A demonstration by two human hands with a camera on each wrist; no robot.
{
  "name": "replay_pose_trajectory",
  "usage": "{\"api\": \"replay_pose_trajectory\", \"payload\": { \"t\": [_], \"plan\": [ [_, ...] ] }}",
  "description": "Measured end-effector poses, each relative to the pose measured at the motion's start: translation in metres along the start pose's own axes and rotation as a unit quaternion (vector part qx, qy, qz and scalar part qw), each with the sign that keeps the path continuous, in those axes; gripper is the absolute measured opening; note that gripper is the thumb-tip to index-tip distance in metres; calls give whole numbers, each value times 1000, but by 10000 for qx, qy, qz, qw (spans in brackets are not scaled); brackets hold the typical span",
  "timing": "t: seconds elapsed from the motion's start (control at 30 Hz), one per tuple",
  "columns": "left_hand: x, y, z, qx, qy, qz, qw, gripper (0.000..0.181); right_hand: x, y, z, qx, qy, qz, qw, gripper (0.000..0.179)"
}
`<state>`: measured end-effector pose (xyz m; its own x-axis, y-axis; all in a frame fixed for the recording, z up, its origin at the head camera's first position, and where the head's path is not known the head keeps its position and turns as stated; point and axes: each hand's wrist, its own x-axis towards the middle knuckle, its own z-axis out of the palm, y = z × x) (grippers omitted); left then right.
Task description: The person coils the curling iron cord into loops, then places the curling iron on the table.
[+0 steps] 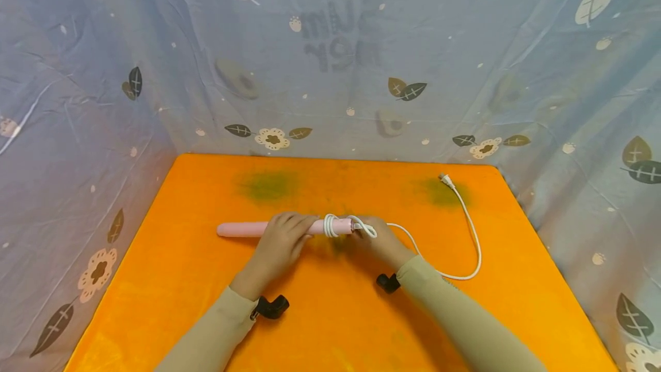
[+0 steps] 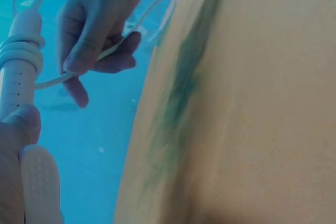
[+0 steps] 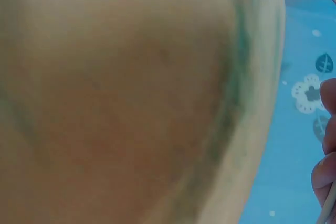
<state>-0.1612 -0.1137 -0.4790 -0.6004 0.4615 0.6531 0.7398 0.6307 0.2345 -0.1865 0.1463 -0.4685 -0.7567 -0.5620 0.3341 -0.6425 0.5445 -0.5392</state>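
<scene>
A pink curling iron (image 1: 240,229) lies crosswise in front of me in the head view, its barrel end to the left. My left hand (image 1: 281,243) grips it near the middle. Several turns of white cord (image 2: 20,56) wrap round its handle, and a small loop stands at the cord end. In the left wrist view my right hand (image 2: 100,24) pinches the cord between thumb and fingers, just beside the handle. A ridged lever (image 2: 39,182) shows by the left thumb. The right wrist view catches only some fingers (image 3: 324,171) at its edge, with cord below them.
The loose cord (image 1: 478,245) curves over the orange tabletop (image 1: 330,326) to the right, ending in a plug (image 1: 445,179) near the back edge. Patterned curtains (image 1: 330,102) hang behind and along both sides. A black wrist mount (image 1: 272,307) sits on the left wrist.
</scene>
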Motion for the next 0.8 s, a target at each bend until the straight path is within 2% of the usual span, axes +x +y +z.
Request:
{"api": "replay_pose_trajectory", "payload": {
  "t": [0.1, 0.23, 0.33, 0.6, 0.8],
  "plan": [
    [1, -2, 0, 92, 18, -143, 9999, 48, -6, 2, 9, -807, 51, -427, 9958, 10],
    [5, -5, -2, 139, 186, -394, 9990, 46, -15, 1, 20, -1837, -199, -1111, 9765, 30],
    [9, -7, -4, 130, 303, -561, 9979, 46, -19, -4, 23, -2098, -200, -1331, 9684, 37],
    [10, -13, 0, 237, 259, -766, 9964, 47, -21, -24, 16, -2583, -172, -1542, 9535, 13],
    [11, -13, 6, 249, 174, -1005, 9945, 40, -17, -46, 5, -2704, 112, -1648, 9485, 16]
  ]
}}
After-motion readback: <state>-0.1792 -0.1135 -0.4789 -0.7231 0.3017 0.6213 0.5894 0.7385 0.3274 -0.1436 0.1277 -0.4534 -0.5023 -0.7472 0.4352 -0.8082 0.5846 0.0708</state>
